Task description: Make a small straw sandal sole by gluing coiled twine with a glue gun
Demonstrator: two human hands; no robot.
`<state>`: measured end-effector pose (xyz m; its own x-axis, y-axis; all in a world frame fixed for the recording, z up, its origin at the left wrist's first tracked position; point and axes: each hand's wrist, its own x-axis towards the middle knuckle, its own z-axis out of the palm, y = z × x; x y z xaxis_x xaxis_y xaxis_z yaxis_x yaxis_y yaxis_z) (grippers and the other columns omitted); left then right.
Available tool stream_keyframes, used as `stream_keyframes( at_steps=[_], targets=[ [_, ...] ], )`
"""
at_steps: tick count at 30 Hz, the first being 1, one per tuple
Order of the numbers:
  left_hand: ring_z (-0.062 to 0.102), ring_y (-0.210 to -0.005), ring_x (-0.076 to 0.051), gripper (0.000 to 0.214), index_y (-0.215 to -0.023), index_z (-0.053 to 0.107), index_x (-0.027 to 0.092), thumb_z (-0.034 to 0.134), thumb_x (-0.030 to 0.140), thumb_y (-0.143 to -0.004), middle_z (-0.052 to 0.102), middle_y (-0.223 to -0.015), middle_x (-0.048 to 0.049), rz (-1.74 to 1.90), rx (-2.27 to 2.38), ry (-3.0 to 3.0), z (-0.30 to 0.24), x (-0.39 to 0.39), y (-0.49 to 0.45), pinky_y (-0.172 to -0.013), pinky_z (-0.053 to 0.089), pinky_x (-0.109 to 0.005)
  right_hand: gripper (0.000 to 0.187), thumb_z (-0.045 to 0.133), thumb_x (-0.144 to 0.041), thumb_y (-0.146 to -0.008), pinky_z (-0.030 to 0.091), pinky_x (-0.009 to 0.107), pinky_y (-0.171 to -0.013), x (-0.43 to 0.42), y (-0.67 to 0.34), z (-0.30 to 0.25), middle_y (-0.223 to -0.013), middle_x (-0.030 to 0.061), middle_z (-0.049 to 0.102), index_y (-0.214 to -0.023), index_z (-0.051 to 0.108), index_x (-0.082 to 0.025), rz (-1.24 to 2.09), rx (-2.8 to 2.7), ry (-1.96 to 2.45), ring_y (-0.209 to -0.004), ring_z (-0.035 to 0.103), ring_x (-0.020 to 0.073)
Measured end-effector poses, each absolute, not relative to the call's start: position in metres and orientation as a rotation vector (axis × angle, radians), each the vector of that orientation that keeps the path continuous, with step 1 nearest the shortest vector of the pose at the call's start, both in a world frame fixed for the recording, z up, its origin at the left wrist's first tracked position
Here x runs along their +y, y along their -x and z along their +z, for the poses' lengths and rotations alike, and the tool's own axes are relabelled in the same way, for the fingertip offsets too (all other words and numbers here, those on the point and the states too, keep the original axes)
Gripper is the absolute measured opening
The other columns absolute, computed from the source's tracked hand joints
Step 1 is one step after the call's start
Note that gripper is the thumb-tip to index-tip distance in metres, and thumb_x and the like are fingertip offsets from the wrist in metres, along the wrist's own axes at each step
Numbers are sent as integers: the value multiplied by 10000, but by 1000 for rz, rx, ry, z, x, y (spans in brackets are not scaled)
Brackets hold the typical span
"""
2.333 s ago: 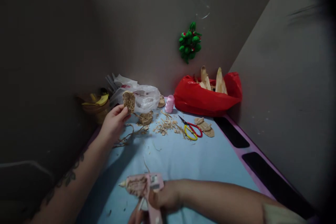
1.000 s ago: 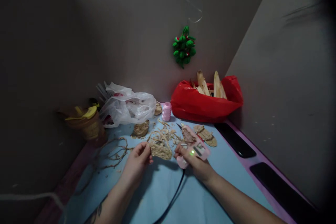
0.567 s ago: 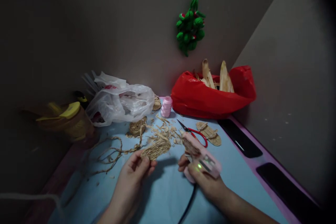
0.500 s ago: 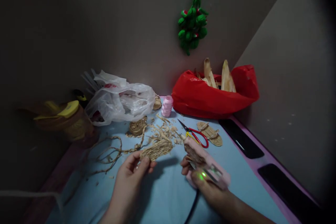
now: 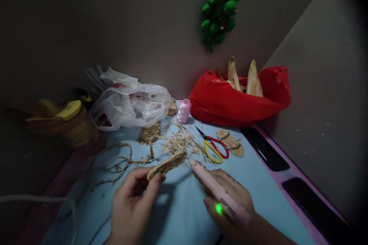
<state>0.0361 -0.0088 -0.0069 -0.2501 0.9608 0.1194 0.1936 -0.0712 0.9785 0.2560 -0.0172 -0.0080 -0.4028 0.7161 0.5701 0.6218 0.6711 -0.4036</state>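
Observation:
Between the thumb and fingers of my left hand (image 5: pixel 130 201) is a small sole-shaped piece of coiled straw braid (image 5: pixel 169 164), tilted so its edge faces me. My right hand (image 5: pixel 240 195) is wrapped round a pink glue gun (image 5: pixel 211 182) with a green light glowing on its side. The nozzle points at the far end of the braid piece, close beside it; whether they touch I cannot tell. Just beyond the gun lie scissors (image 5: pixel 214 147) with one red and one yellow handle. A finished-looking small straw sandal (image 5: pixel 230 143) rests to their right.
Straw scraps (image 5: pixel 179 141) are scattered mid-table, near a braid coil (image 5: pixel 150 132) with a loose braid (image 5: pixel 126 160) trailing left. Behind stand a pink thread spool (image 5: pixel 184 111), a white plastic bag (image 5: pixel 132 105) and a red bag (image 5: pixel 230 103) of husks. Dark phone-like slabs (image 5: pixel 266 149) line the right edge.
The straw piece has turned more edge-on and tilted up in my left hand. My right hand has rolled the glue gun and brought its nozzle to the piece's far end.

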Motion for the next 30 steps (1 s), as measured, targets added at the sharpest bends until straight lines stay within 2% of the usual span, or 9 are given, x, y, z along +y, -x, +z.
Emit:
stream_keyframes(
  at_steps=[5,12,19,24,30],
  targets=[
    [674,-615,-166,135,-753,691,197,715,327,-728,711,-688,-29,1411,1491,-1355,-8,-12,-37,-580,535,-227,585,437,-176,-868,582,330,-703,-18,-256,-12,-999,119,665,-1445,346,-163,184,-2150,1101,-826,653,224],
    [662,-641,-168,105,-761,708,206,730,299,-717,708,-704,-32,1431,1478,-1342,-10,-15,-36,-597,518,-227,514,438,-167,-860,582,327,-664,-17,-256,-12,-875,101,661,-1374,426,-159,119,-2166,1166,-728,646,216],
    [652,-671,-168,60,-799,705,221,707,236,-742,696,-720,-26,1470,1397,-1450,-11,-15,-37,-621,514,-231,610,428,-172,-864,566,315,-647,-17,-256,-15,-889,94,650,-1461,301,-184,141,-2210,1181,-768,642,224],
    [641,-684,-169,45,-799,708,226,696,234,-756,687,-723,-27,1467,1385,-1449,-12,-17,-37,-626,502,-239,577,440,-178,-859,568,325,-658,-18,-257,-18,-880,100,646,-1430,355,-169,133,-2178,1188,-738,640,221],
    [637,-682,-178,73,-797,720,227,723,251,-729,686,-721,-32,1462,1378,-1415,-14,-17,-37,-630,497,-250,588,431,-148,-849,576,324,-640,-16,-255,-13,-835,86,644,-1430,345,-180,85,-2169,1156,-702,639,213]
  ],
)
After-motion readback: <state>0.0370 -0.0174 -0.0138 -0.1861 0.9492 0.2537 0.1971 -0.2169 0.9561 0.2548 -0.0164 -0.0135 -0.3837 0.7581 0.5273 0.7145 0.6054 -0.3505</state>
